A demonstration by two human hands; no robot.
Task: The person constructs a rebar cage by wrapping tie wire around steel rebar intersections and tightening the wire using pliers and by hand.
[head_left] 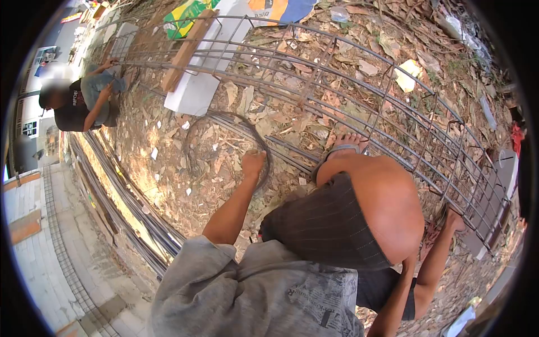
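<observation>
My left hand (254, 163) is closed around the right side of a coil of thin dark wire (193, 126), held low over the leaf-covered ground. My right forearm (396, 303) reaches up beside my bent knee (387, 208), which hides the fingers of that hand. A long cage of steel bars and square ties (382, 106) runs from the upper left to the right edge, beyond my feet. Loose straight bars (289, 154) lie between the coil and my sandalled foot (348, 145).
Another person (76, 104) crouches at the far left, hands near the cage's end. A wooden piece (188, 53) and a pale block (196, 90) lie under the cage. Long bars (132, 216) stretch along the lower left, and a grey block (505, 174) is at right.
</observation>
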